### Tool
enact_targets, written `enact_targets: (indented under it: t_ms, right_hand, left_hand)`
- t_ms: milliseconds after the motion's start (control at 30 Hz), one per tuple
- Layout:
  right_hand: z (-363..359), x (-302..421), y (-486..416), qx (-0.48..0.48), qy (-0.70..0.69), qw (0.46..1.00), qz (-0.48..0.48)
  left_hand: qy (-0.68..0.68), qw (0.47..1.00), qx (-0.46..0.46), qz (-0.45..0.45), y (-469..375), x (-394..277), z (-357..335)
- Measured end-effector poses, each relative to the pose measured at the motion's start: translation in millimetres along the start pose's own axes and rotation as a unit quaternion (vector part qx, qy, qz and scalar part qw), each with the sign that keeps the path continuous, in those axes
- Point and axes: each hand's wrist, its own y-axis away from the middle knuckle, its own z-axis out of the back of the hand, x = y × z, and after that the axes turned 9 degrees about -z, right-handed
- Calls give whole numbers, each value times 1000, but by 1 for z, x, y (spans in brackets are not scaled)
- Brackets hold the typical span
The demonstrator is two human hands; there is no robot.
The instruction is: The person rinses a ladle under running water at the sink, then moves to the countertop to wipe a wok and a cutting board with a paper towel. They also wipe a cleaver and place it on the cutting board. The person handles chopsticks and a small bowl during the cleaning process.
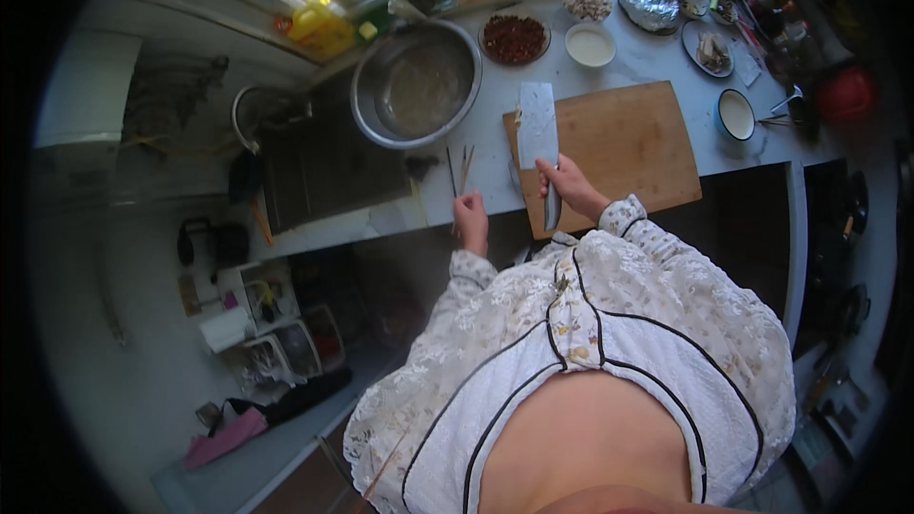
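Note:
My right hand [569, 185] grips the handle of a Chinese cleaver [537, 125]. Its broad blade points away from me over the left edge of a wooden cutting board [628, 139], with small pale bits stuck along its left side. My left hand [471, 220] is closed at the counter's front edge, around thin sticks that look like chopsticks [465, 165]; one is dark, the others light brown. Their far ends reach over the counter. Beyond them stands a large steel basin [418, 86] with cloudy liquid in it.
Behind the board are a bowl of chopped dark-red food [514, 39], a bowl of white contents [590, 45] and a foil-covered dish [648, 3]. A plate of pale pieces [708, 50] and an enamel mug [735, 116] stand right. The sink [335, 164] and faucet [246, 118] lie left.

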Motion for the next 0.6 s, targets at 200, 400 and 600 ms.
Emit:
enact_targets:
  t_ms: [200, 400, 600]
  right_hand:
    - [-22, -7, -25, 44, 83, 992, 82]
    - [-51, 30, 12, 66, 67, 995, -17]
    - [-5, 18, -3, 13, 32, 997, 71]
  left_hand:
    - [322, 875, 359, 42, 49, -119, 7]
    - [323, 864, 364, 130, 44, -132, 3]
    - [248, 885, 390, 57, 47, -124, 5]
